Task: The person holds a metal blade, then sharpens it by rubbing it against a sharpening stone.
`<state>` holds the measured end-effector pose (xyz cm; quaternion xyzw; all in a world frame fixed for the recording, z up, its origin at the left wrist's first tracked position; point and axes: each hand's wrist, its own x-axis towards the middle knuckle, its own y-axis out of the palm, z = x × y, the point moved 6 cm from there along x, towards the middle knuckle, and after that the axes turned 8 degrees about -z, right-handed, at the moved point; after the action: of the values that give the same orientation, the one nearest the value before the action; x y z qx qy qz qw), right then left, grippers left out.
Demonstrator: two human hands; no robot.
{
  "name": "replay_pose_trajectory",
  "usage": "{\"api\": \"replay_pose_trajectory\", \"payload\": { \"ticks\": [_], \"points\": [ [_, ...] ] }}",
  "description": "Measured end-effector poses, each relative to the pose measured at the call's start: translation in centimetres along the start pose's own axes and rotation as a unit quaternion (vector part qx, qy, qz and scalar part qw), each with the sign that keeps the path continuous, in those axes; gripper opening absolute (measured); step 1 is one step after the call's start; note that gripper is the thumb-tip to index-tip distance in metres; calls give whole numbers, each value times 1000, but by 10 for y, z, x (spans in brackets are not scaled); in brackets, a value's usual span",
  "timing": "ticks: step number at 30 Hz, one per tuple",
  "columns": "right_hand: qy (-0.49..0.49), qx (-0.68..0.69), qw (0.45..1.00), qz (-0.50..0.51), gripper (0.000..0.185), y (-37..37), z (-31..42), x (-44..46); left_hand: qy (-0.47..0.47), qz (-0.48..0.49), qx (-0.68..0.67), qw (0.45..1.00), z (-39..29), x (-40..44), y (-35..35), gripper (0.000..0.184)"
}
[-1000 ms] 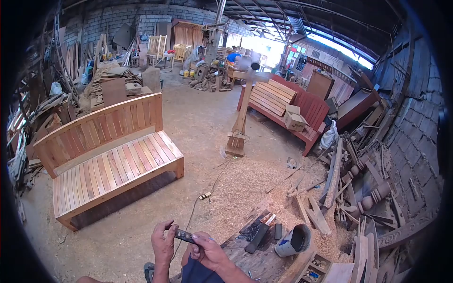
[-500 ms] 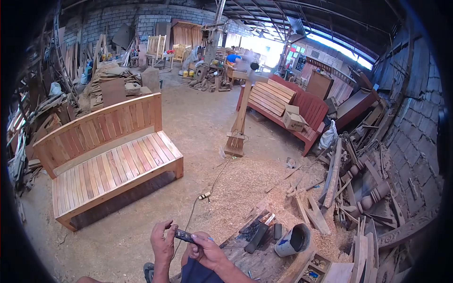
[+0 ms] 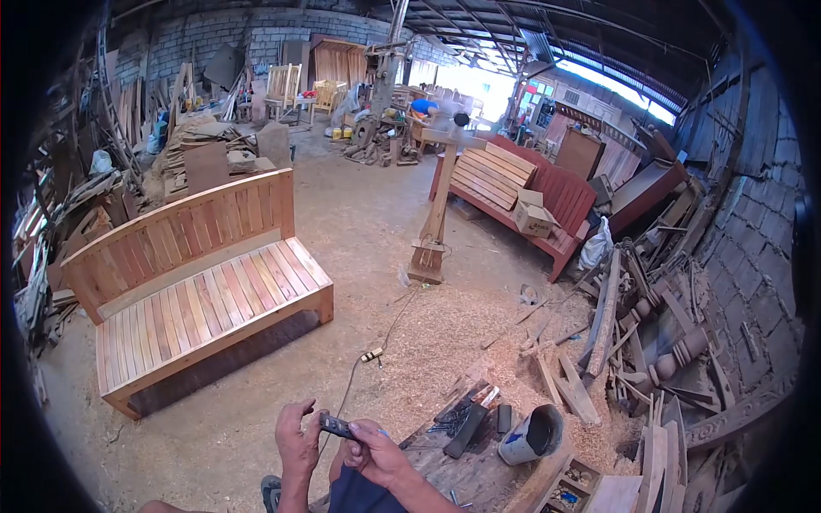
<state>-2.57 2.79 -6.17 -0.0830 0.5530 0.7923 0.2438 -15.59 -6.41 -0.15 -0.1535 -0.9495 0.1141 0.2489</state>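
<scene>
Between my two hands is a small dark bar-shaped object, too small to make out exactly. My right hand is closed on its right end. My left hand is at the other end, its thumb and a finger close to the tip; whether they touch it I cannot tell. Below and right of my hands, a worn wooden surface holds a dark block, a smaller dark piece, several thin dark tools and a stained container.
A slatted wooden bench stands left. A wooden stand is ahead, with a red bench behind it. A cable with a connector crosses the floor. Scrap wood lies right. A person in blue is far back.
The fingers of my left hand have opened slightly at the left end of the dark object, and the object has tilted a little. My right hand has stayed closed on it.
</scene>
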Motion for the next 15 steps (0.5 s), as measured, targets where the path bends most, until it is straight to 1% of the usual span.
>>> {"api": "replay_pose_trajectory", "payload": {
  "ticks": [3, 7, 11, 15],
  "points": [
    [22, -4, 999, 29, 20, 2, -4, -2, -4, -1, -6, 1000, 1, -2, 1, 31],
    [-2, 5, 1000, 10, 20, -3, 0, 1, 7, 1, 3, 1000, -3, -2, 2, 32],
    [18, 0, 999, 41, 20, 3, -3, -3, 10, 2, 11, 1000, -2, -3, 2, 32],
    [-14, -7, 1000, 17, 21, 1, 3, 1, 24, -3, 17, 1000, 0, -3, 4, 33]
  ]
}}
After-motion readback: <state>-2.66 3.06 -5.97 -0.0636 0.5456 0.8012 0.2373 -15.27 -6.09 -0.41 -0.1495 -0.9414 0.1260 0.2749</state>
